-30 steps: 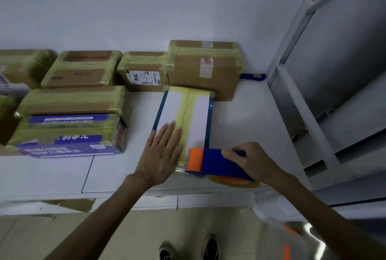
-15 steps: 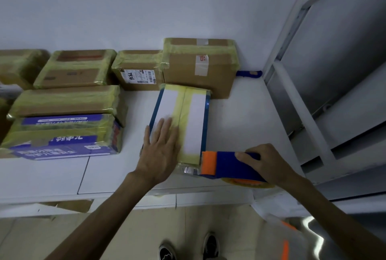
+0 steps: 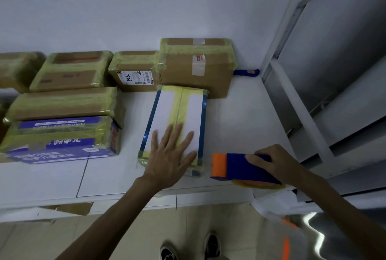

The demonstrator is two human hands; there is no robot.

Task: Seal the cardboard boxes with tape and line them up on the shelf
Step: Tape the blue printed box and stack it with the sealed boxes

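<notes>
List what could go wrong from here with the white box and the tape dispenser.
1. The white box lies near the shelf's front edge; a push from the left hand, flat on its near end, might tip it off.
2. The tape dispenser, held by the right hand, overhangs that edge; it may drop if let go.

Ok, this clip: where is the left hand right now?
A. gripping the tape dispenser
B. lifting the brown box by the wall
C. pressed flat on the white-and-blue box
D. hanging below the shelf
C: the left hand lies flat, fingers spread, on the white-and-blue box; the right hand holds the tape dispenser.
</notes>
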